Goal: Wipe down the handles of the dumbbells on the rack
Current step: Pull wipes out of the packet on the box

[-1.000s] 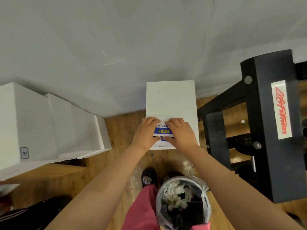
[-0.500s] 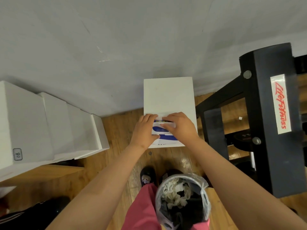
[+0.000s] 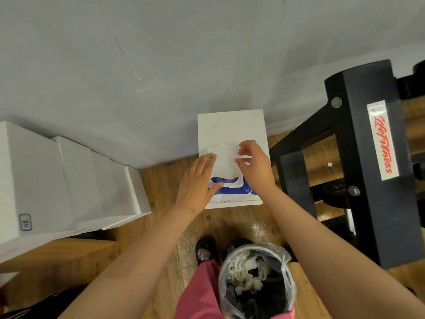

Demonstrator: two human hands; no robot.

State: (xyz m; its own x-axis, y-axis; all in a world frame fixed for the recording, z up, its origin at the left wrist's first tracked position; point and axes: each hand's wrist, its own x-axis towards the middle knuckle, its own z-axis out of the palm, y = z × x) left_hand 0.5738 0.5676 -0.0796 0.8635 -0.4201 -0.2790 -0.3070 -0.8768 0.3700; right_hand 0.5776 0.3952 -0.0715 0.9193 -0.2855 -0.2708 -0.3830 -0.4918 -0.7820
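Left hand (image 3: pixel 197 180) flat, fingers straight, pressing wipes pack (image 3: pixel 231 191); right hand (image 3: pixel 255 168) pinches its white flap (image 3: pixel 224 157). Rack (image 3: pixel 368 203) at 3 o'clock, bin (image 3: pixel 286 273) at 6.

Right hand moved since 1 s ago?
Yes. Against the white rectangular box, the right hand has shifted from its near end toward the grey wall, pinching the white plastic flap lid of the blue-and-white wipes pack.
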